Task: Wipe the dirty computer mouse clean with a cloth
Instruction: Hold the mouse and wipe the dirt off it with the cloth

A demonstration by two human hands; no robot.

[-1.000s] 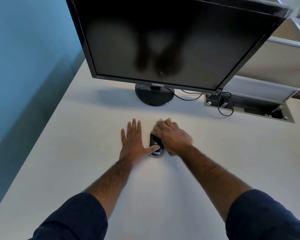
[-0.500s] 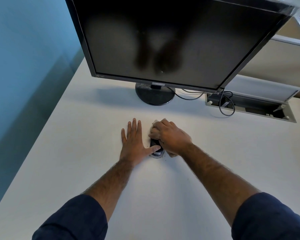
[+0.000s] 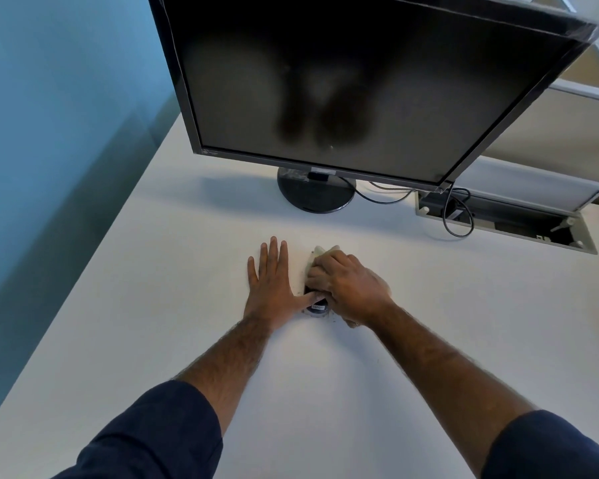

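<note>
The mouse (image 3: 316, 307), in front of the monitor (image 3: 360, 84), is braced by the spread left hand (image 3: 274, 285); the cloth (image 3: 317, 259) is gripped and pressed on it by the closed right hand (image 3: 346, 288); wiping is judged underway, its cleanliness hidden

One readable mark here, and only barely: a small white label (image 3: 318, 307) on the near end of the black computer mouse (image 3: 314, 310), just below the left hand's (image 3: 273, 288) thumb tip and tight against the right hand (image 3: 348, 290). It carries dark lettering that looks like "Lenovo", though it's too small to be certain. Up on the monitor (image 3: 360, 81), beyond the fingers of both hands, there's a tiny logo (image 3: 209, 152) at the bezel's lower left corner, too small to read. Nothing else legible.
</note>
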